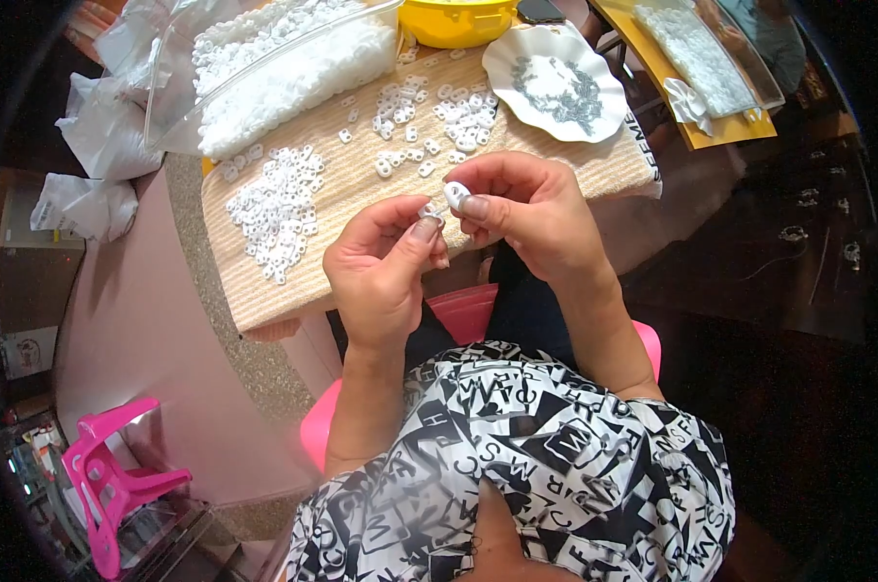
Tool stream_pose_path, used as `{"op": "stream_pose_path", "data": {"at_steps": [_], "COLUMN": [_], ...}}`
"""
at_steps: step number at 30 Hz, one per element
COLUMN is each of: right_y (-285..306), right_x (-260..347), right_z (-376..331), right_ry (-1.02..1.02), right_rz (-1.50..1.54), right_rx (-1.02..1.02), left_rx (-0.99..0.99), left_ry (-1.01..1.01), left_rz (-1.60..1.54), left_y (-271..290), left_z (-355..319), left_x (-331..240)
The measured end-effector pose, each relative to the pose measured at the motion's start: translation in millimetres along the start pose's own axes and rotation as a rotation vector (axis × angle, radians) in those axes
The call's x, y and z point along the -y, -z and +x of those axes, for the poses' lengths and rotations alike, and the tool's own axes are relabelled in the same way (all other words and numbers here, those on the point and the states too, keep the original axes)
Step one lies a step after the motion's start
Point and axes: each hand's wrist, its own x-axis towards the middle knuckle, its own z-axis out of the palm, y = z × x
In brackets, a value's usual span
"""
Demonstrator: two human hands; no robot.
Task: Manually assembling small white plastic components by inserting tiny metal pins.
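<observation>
My right hand (541,218) pinches a small white plastic piece (455,195) with a hole in it between thumb and fingers. Close against it, the fingertips of my left hand (381,276) are closed on another small white piece (430,210); a thin greyish bit shows between the two, too small to make out. Both hands are raised over the near edge of the cloth-covered table (352,175). Left of them lies a spread pile of white two-holed pieces (276,209), with smaller clusters of the same pieces (466,114) beyond.
A see-through bin (293,82) heaped with white pieces stands at the far left. Behind is a yellow bowl (455,24); a wavy-rimmed white dish (609,121) holds small grey metal bits. A second see-through bin (701,63) sits far right. A pink stool (119,475) is at lower left.
</observation>
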Motion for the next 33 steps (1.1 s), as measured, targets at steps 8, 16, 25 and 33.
{"op": "stream_pose_path", "data": {"at_steps": [8,16,25,33], "right_y": [-0.9,-3.9,-14.7,-13.6], "right_x": [0.7,1.2,-0.8,6.4], "right_z": [-1.8,-4.4,-6.2,-8.2], "right_ry": [0.046,0.065,0.145,0.046], "right_rz": [-0.134,-0.192,-0.256,-0.076], "right_rx": [-0.022,-0.003,-0.075,-0.016], "left_rx": [0.002,-0.007,0.009,0.128], "left_ry": [-0.034,-0.089,-0.164,-0.183], "left_rz": [0.044,0.144,0.192,0.125], "left_y": [-0.8,0.0,-3.2,8.5], "left_z": [-0.4,-1.5,-2.6,3.7], "left_x": [0.7,0.9,-0.2,7.0]}}
